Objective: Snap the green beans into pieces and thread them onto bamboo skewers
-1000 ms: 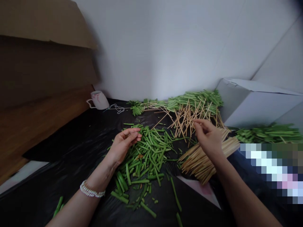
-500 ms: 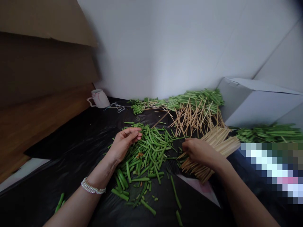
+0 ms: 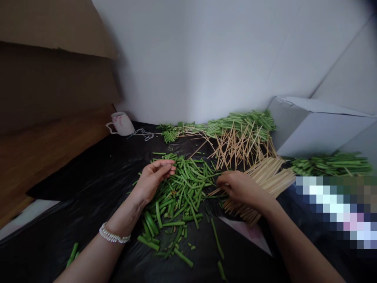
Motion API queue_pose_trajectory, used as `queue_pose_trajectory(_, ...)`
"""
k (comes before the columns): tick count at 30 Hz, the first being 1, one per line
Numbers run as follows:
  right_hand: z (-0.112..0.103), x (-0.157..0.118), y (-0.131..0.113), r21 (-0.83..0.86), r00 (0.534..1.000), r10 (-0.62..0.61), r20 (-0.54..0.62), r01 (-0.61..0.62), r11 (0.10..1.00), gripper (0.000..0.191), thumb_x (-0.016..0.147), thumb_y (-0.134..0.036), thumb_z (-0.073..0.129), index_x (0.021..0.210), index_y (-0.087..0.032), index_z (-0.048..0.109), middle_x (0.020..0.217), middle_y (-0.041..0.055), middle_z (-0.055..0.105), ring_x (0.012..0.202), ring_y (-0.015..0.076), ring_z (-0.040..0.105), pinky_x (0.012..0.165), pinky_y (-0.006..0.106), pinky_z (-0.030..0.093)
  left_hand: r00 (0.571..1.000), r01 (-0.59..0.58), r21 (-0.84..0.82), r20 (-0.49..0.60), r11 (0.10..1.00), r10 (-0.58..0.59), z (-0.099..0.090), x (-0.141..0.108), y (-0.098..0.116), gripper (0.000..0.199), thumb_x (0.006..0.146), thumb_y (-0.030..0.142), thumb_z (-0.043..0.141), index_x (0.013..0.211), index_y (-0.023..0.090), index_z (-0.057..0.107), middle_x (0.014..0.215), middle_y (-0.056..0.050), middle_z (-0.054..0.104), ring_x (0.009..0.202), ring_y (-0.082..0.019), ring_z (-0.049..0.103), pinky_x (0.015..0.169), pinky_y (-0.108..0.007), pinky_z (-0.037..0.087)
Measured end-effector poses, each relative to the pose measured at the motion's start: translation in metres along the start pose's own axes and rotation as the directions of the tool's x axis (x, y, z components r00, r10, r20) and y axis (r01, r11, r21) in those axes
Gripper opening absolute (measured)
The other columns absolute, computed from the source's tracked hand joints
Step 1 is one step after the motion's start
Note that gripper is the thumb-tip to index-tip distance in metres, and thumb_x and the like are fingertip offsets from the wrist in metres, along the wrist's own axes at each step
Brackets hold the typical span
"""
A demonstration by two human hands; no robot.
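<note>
1. Black plastic sheeting point(image 3: 73, 184) across the surface.
2. Left hand point(image 3: 153, 179) half open, empty, just over cut green beans point(image 3: 178, 202).
3. Right hand point(image 3: 243, 188), newly lower, away from loose skewers point(image 3: 238, 147): fingers curled beside a bamboo skewer bundle point(image 3: 262, 179), grip impossible to tell.

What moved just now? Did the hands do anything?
The right hand came down from above the thin pale wooden skewers and moved left, toward the cut green beans. I cannot tell whether it took hold of anything. The left hand and the white china mug stayed put.
</note>
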State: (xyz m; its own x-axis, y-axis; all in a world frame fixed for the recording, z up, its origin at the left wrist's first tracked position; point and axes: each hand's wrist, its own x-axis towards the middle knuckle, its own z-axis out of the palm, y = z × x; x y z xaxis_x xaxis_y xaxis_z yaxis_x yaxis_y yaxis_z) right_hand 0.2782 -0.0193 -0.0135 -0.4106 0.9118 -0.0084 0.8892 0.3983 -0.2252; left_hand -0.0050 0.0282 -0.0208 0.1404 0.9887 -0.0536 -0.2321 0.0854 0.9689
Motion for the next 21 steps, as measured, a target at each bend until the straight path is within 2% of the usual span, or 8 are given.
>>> queue_pose_trajectory(3,-0.019,-0.011,0.019,0.070,0.997,0.031,-0.071,-0.026,0.997,0.021,0.084,-0.015,0.051,0.080,-0.021,0.070,0.082,0.0016,0.070,0.075,0.0146,0.061,0.068,0.025,0.039,1.000,-0.004,0.002,0.006,1.000,0.004,0.000,0.000,0.000,0.036,0.062,0.036,0.087,0.088,0.015,0.076,0.079,-0.005,0.073,0.070,-0.011,0.064,0.069,-0.019,0.049)
queue_pose_trajectory(5,-0.031,-0.022,0.037,0.096,0.994,0.081,-0.069,-0.074,0.993,0.019,0.083,-0.017,0.053,0.081,-0.022,0.072,0.083,0.0012,0.072,0.076,0.0151,0.063,0.068,0.025,0.041,1.000,-0.004,0.006,0.009,1.000,0.004,-0.001,0.000,-0.001,0.035,0.062,0.036,0.087,0.088,0.015,0.076,0.079,-0.005,0.073,0.070,-0.011,0.064,0.069,-0.020,0.049)
queue_pose_trajectory(8,-0.038,-0.036,0.061,0.070,0.980,0.190,0.060,-0.194,0.979,0.021,0.078,-0.014,0.054,0.075,-0.022,0.073,0.075,0.0005,0.072,0.070,0.0155,0.063,0.064,0.024,0.042,1.000,0.004,0.017,0.009,1.000,-0.005,-0.001,0.001,-0.003,0.035,0.062,0.036,0.087,0.088,0.015,0.076,0.079,-0.005,0.074,0.070,-0.011,0.064,0.069,-0.019,0.049)
queue_pose_trajectory(10,-0.034,-0.040,0.069,0.007,0.959,0.265,0.103,-0.267,0.964,0.026,0.072,-0.008,0.053,0.077,-0.022,0.075,0.078,0.0016,0.073,0.073,0.0166,0.065,0.067,0.024,0.043,1.000,0.010,0.022,0.009,1.000,-0.010,-0.001,0.002,-0.004,0.036,0.062,0.035,0.087,0.089,0.015,0.076,0.079,-0.005,0.074,0.070,-0.011,0.064,0.069,-0.020,0.049)
queue_pose_trajectory(12,-0.029,-0.039,0.072,-0.052,0.948,0.305,0.093,-0.301,0.952,0.032,0.068,-0.004,0.053,0.081,-0.021,0.076,0.085,0.0039,0.074,0.081,0.0186,0.065,0.072,0.025,0.044,1.000,0.012,0.025,0.008,1.000,-0.012,-0.001,0.003,-0.004,0.035,0.062,0.035,0.087,0.089,0.015,0.077,0.080,-0.006,0.074,0.070,-0.012,0.064,0.069,-0.020,0.049)
queue_pose_trajectory(14,-0.024,-0.036,0.069,-0.077,0.953,0.292,0.077,-0.287,0.955,0.034,0.065,-0.002,0.051,0.082,-0.020,0.076,0.087,0.0058,0.073,0.085,0.0197,0.065,0.074,0.026,0.044,1.000,0.013,0.024,0.008,1.000,-0.013,-0.001,0.003,-0.004,0.034,0.063,0.034,0.087,0.089,0.015,0.077,0.080,-0.006,0.074,0.070,-0.012,0.064,0.069,-0.021,0.050)
queue_pose_trajectory(21,-0.024,-0.024,0.047,-0.029,0.978,0.197,0.071,-0.196,0.980,0.029,0.068,-0.004,0.050,0.073,-0.020,0.073,0.075,0.0038,0.071,0.075,0.0174,0.062,0.070,0.026,0.042,1.000,0.013,0.006,0.000,1.000,-0.013,0.001,0.001,-0.002,0.034,0.062,0.033,0.087,0.087,0.014,0.077,0.078,-0.005,0.073,0.070,-0.011,0.064,0.070,-0.020,0.049)
